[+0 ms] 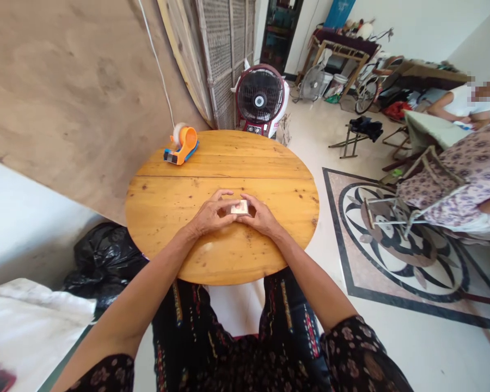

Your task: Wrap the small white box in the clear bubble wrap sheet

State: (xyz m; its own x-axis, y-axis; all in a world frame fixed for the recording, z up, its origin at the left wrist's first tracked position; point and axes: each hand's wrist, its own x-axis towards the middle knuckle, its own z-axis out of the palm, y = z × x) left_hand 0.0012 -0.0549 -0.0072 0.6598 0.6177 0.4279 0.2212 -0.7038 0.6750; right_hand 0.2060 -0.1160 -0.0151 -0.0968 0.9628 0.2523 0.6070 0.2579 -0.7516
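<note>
Over the middle of a round wooden table (245,256), a small whitish box-shaped thing (239,207) sits between my two hands. It looks like a little pack or a stack of cards, but its kind is too small to make out. My left hand (214,211) holds it from the left, thumb and fingers curled at its side. From the right, my right hand (260,214) grips its other end with thumb and fingers. The fingers hide both ends of it.
An orange tape dispenser (184,147) stands at the table's back left. Beyond the table is a fan (260,98). A black plastic bag (106,261) lies on the left. People sit on the right, near a folding chair (408,218).
</note>
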